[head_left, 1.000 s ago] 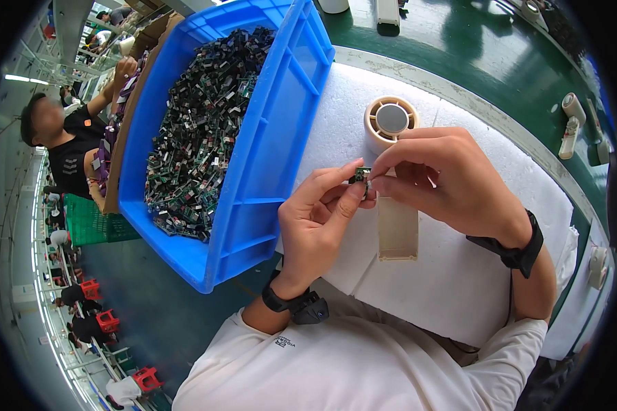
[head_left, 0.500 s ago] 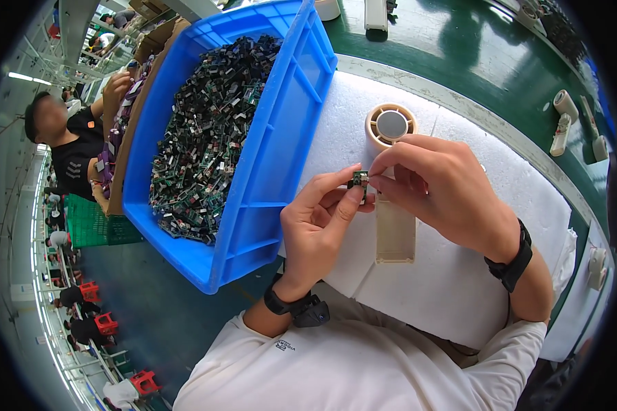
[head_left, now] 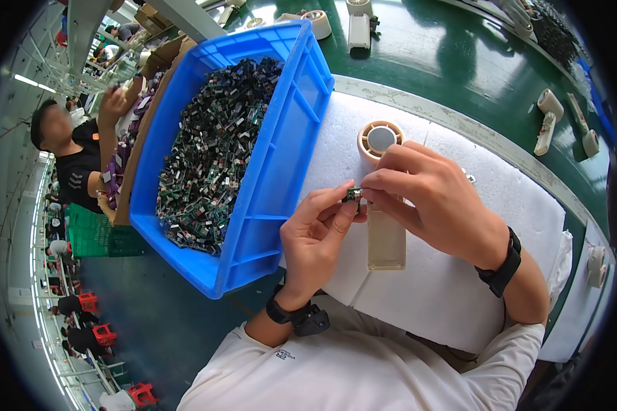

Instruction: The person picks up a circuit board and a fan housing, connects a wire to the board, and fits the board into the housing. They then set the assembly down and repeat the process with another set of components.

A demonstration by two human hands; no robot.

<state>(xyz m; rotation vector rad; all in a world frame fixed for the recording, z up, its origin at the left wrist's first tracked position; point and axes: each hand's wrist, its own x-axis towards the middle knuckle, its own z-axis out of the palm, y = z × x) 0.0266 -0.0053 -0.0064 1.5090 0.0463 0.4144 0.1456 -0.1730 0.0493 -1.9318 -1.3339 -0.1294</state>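
Note:
A small green circuit board [head_left: 353,196] is pinched between the thumb and fingers of my left hand [head_left: 312,233]. My right hand [head_left: 435,205] has its thumb and forefinger closed at the board's right end; any tiny part between those fingertips is hidden. Just below the hands, a cream plastic housing [head_left: 387,243] lies open side up on the white foam sheet. Its round fan-like head [head_left: 380,140], with a grey disc in the middle, shows beyond my right hand. Part of the housing is covered by my right fingers.
To the left stands a blue plastic bin [head_left: 271,185] heaped with small circuit boards [head_left: 212,151]. Behind it, a co-worker [head_left: 79,157] reaches over a cardboard box [head_left: 134,164] of purple parts. More cream housings [head_left: 547,120] lie on the green table [head_left: 452,61].
The circuit board has turned a little in my fingers, and my right fingertips stay at its end. The co-worker's hand has moved. The whole view has shifted slightly.

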